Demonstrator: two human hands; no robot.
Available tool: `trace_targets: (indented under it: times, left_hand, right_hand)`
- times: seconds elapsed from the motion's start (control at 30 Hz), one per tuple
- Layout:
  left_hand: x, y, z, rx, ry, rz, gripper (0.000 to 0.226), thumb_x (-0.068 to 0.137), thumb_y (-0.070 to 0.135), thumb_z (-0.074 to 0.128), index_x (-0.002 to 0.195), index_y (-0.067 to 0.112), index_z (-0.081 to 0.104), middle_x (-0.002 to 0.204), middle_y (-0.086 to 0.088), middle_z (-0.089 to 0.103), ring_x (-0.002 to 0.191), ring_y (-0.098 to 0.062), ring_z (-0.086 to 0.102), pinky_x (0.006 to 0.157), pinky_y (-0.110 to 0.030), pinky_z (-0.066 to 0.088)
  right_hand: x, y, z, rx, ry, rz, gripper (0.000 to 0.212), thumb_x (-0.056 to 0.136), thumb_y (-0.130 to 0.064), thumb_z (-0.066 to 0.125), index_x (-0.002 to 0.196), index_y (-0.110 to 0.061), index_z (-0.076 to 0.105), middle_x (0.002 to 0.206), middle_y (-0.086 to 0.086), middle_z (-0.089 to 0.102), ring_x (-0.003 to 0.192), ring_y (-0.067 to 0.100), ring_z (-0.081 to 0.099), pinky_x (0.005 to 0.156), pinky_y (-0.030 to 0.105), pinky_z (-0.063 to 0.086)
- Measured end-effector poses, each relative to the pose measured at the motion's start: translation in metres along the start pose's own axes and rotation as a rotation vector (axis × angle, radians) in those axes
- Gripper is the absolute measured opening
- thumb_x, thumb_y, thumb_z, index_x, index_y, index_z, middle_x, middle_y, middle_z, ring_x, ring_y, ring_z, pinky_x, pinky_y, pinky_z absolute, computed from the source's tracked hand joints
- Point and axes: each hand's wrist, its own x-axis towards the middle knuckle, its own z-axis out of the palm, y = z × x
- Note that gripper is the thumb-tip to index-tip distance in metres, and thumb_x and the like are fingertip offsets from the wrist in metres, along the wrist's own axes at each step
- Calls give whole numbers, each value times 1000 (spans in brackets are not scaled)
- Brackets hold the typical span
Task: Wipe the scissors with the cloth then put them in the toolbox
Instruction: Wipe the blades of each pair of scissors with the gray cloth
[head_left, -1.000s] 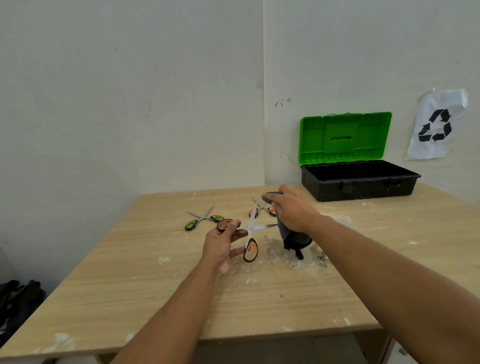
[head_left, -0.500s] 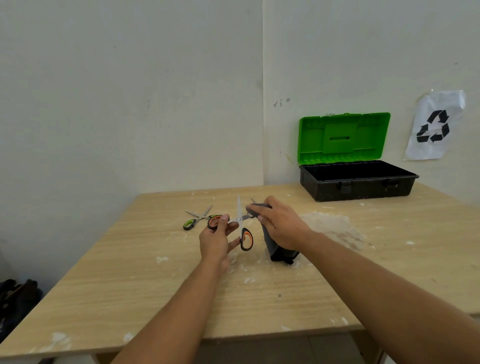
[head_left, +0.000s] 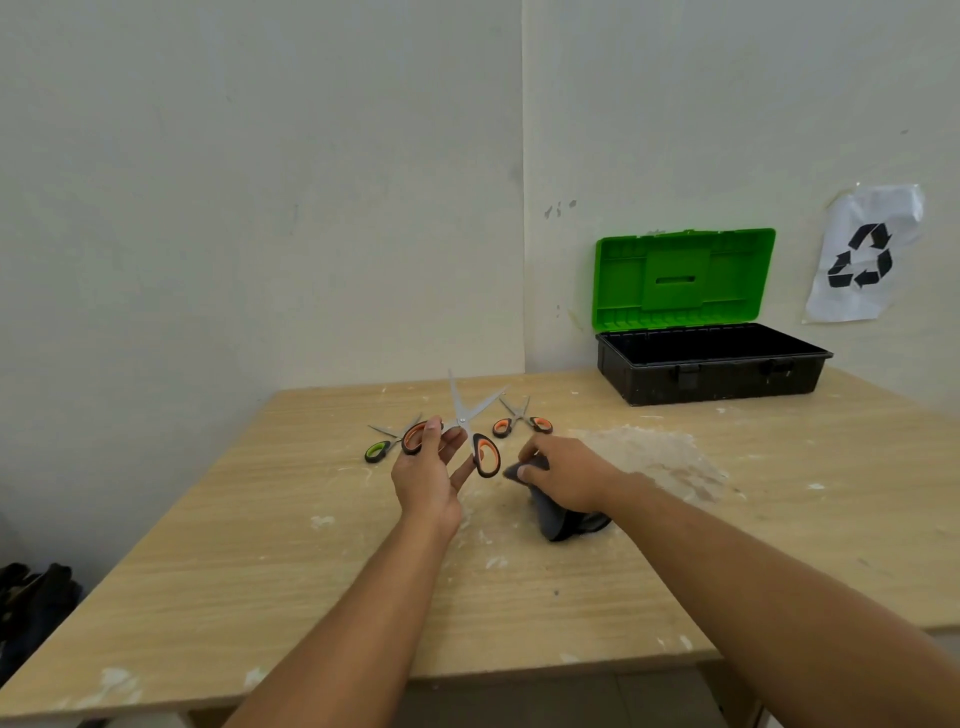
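Note:
My left hand (head_left: 428, 475) holds up a pair of orange-handled scissors (head_left: 470, 428) by the handles, blades spread and pointing up and away. My right hand (head_left: 566, 478) grips a dark grey cloth (head_left: 558, 517) that hangs down to the table, just right of the scissors and apart from the blades. A second orange-handled pair (head_left: 522, 421) and a green-handled pair (head_left: 387, 444) lie on the table behind my hands. The black toolbox (head_left: 711, 376) stands open at the back right, its green lid (head_left: 683, 278) raised against the wall.
The wooden table (head_left: 519, 582) is smeared with white dust, thickest to the right of my right hand. A recycling sign (head_left: 862, 254) hangs on the right wall. Dark items (head_left: 31, 597) lie on the floor at the far left.
My left hand turned the scissors upright and the blades opened. My right hand with the cloth came off the blades and dropped toward the table.

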Motion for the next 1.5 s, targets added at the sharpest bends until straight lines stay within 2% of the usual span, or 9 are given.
trace_targets:
  times: [0.13,0.23,0.3,0.53,0.7,0.9,1.17,1.33,1.5]
  left_hand:
    - [-2,-1,6,-27,6,0,15,98,20,63,107,10,66,84,-6,74,84,-18,74,58,-36,60]
    - [-2,-3,10,-47,1,2,13,97,20,63,104,10,66,85,-7,74,84,-18,74,60,-37,60]
    - [-3,-4,12,-56,-15,-3,13,98,21,63,104,10,66,84,-6,73,84,-18,74,61,-37,60]
    - [5,3,0,55,-96,-20,20,99,26,58,97,10,71,84,-5,73,72,-17,70,69,-32,57]
    - [10,4,-8,285,-200,-34,10,94,11,65,101,11,73,81,-3,74,74,-15,68,62,-25,50]
    - [0,-5,3,279,-298,-86,11,88,2,71,98,6,69,85,-10,77,77,-20,74,62,-20,55]
    - [-7,-14,27,243,-352,-36,10,85,-1,73,92,2,67,82,-12,77,77,-20,74,66,-20,57]
    - [-6,-26,38,280,-384,-40,13,85,-1,73,95,2,65,85,-14,77,83,-24,75,73,-24,59]
    - [-4,-31,57,350,-500,-81,17,86,-1,72,98,4,62,91,-18,76,90,-26,75,72,-24,58]
  right_hand:
    - [-7,-13,4,-34,177,-5,34,101,-47,41,106,-26,68,116,-3,55,112,18,44,96,45,38]
    - [-13,-30,1,288,281,-73,39,101,-47,45,82,-20,66,77,-7,61,77,8,55,74,33,43]
    - [-16,-42,-2,490,262,-77,27,98,-41,57,83,-24,70,66,-11,64,60,3,60,56,20,46]
    - [-10,-31,-14,578,361,27,14,93,-28,68,85,-19,76,75,-2,74,70,15,68,62,29,55]
    - [-8,-17,-17,642,438,109,17,92,-26,69,76,-25,74,69,-7,74,63,8,64,59,23,54]
    - [-6,-19,-12,744,495,176,19,91,-26,70,73,-21,75,67,-4,74,53,2,57,60,25,47]
    - [-4,-11,-21,708,405,270,22,97,-27,63,84,-14,75,69,5,70,52,11,57,50,24,50]
    - [-4,-10,-41,467,313,261,65,81,-66,63,69,-2,69,58,5,57,51,17,51,52,30,44]
    - [-7,6,-58,397,314,244,58,74,-58,76,68,-1,67,56,3,50,53,17,44,53,29,36]
